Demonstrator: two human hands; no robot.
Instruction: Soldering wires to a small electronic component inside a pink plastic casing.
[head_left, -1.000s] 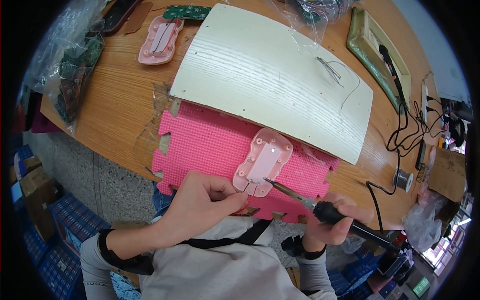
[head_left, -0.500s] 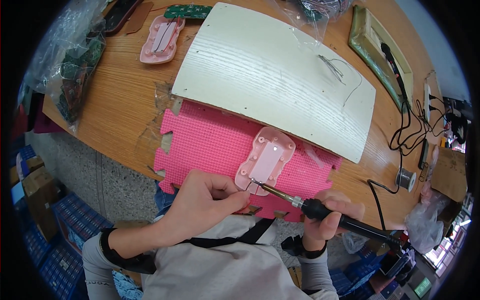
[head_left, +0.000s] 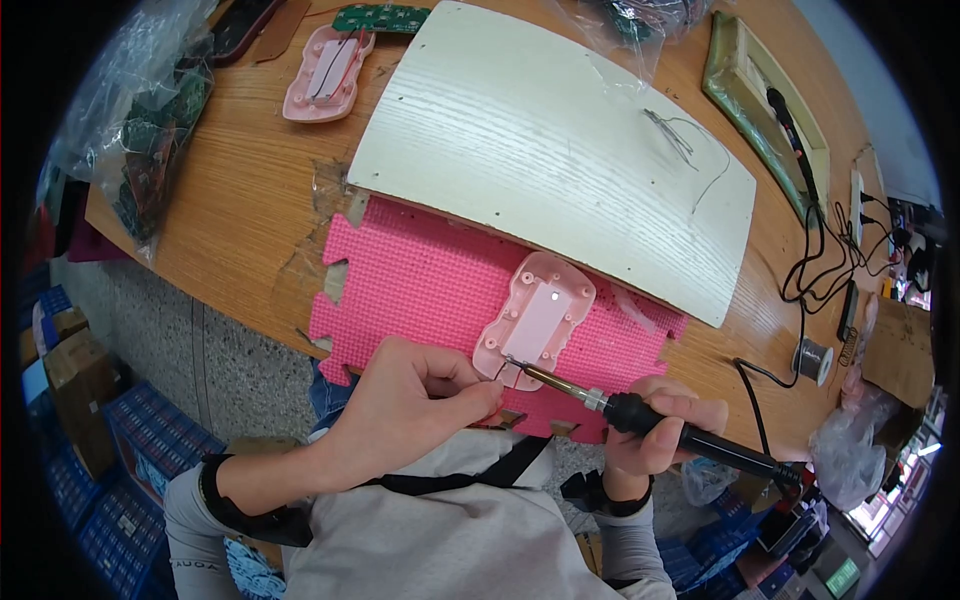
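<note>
A pink plastic shell [head_left: 533, 318] with screw posts and a raised rectangular middle lies on the pink foam mat [head_left: 410, 262]. In my right hand [head_left: 668, 424] is a soldering iron [head_left: 650, 424] with a black handle, its metal tip resting at the shell's near end. My left hand [head_left: 425, 408] is closed in a pinch beside that near end, on thin wires [head_left: 502, 372], one dark and one reddish. Where the wires run between the fingertips is hidden. The exact contact of tip and wire is too small to tell.
A white board [head_left: 560, 150] stands behind the mat. At back left are another pink shell [head_left: 328, 75], a green circuit board [head_left: 380, 18] and a plastic bag of boards [head_left: 150, 150]. On the right are a solder spool [head_left: 812, 362], black cables [head_left: 800, 270] and a shallow tray [head_left: 765, 110].
The whole view has shifted very slightly. Both hands keep their grips, and the iron's tip stays at the shell's near end.
</note>
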